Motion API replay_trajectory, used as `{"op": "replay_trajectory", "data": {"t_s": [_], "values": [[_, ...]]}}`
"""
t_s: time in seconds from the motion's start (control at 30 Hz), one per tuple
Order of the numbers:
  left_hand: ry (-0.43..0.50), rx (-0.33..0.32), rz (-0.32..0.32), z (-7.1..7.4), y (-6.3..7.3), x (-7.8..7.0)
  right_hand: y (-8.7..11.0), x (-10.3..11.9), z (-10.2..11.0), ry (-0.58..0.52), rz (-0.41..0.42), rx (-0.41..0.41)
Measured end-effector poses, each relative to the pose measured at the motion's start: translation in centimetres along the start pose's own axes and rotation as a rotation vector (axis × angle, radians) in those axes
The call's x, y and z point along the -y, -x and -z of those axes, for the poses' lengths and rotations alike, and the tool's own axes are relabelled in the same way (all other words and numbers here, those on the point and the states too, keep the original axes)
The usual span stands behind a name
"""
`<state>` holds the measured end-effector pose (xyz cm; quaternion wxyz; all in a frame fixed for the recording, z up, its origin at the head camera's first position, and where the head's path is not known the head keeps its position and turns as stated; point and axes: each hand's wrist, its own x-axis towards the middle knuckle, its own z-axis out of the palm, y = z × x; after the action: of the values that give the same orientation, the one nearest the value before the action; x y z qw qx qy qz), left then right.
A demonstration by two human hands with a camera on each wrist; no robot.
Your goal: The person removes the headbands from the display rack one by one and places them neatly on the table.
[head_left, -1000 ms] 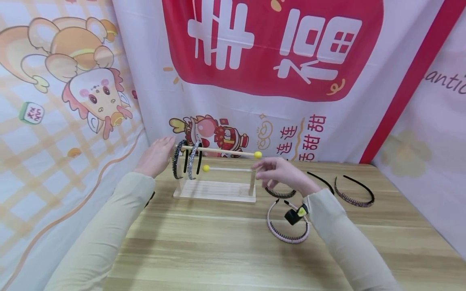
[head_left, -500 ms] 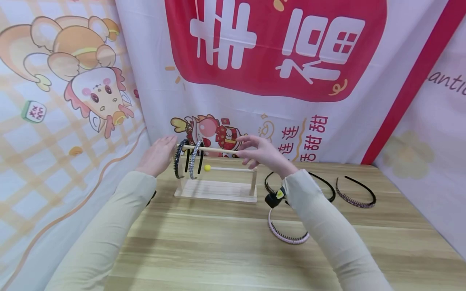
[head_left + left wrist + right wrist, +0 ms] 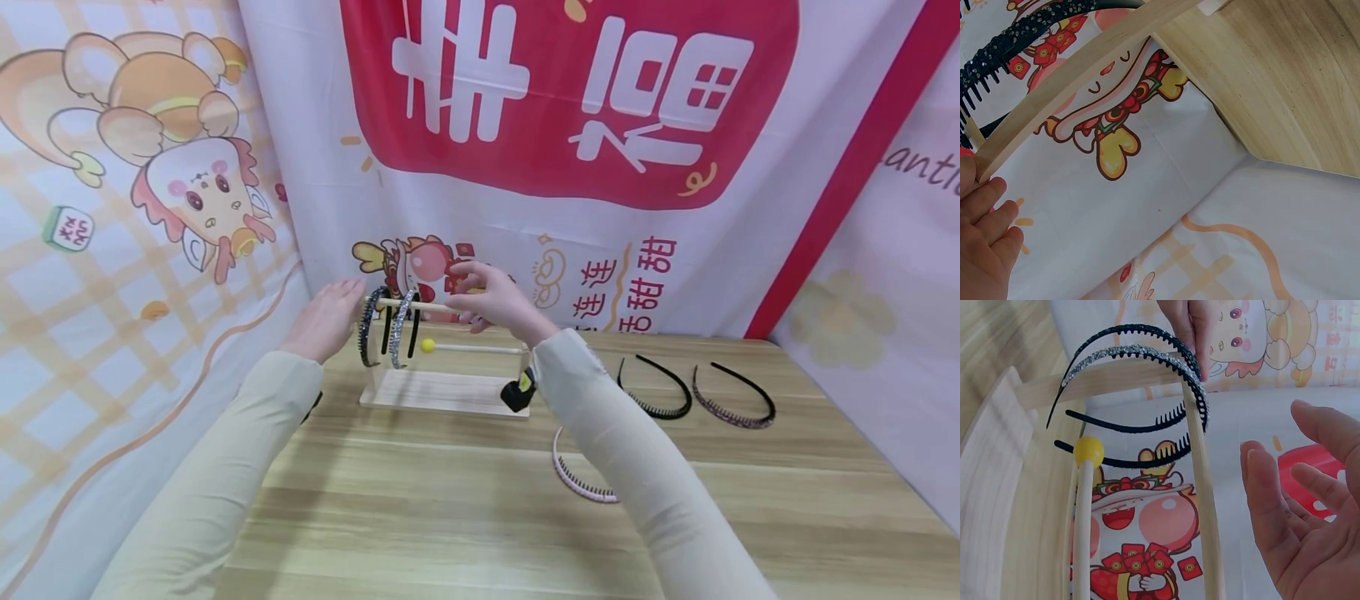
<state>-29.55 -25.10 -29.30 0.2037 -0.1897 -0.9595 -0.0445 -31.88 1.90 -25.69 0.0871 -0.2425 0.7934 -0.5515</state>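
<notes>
A wooden stand [image 3: 442, 393] bears two toothed headbands on its upper rod: a black sparkly headband [image 3: 365, 333] at the far left and a silver glittery headband [image 3: 398, 332] beside it. My left hand [image 3: 327, 321] is at that end of the stand, fingers extended, fingertips touching the wooden upright [image 3: 1060, 97] in the left wrist view. My right hand [image 3: 491, 302] hovers by the upper rod, to the right of the silver headband. In the right wrist view its fingers [image 3: 1263, 481] are spread and hold nothing. A yellow ball [image 3: 1089, 452] caps the lower rod.
On the wooden table [image 3: 420, 517], right of the stand, lie a black headband [image 3: 678, 408], a purplish sparkly headband [image 3: 742, 419] and a pink headband [image 3: 581, 486], partly covered by my right sleeve. Printed cloth [image 3: 315, 167] hangs behind and at the left.
My right hand has risen from the right end of the stand and moved left along the upper rod toward the silver headband. My left hand stays in place.
</notes>
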Motion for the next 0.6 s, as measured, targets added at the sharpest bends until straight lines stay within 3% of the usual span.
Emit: {"op": "replay_trajectory", "data": {"t_s": [0.6], "values": [[-0.013, -0.002, -0.005, 0.2, 0.2, -0.1, -2.5, 0.2, -4.9, -0.036, -0.026, 0.011]]}}
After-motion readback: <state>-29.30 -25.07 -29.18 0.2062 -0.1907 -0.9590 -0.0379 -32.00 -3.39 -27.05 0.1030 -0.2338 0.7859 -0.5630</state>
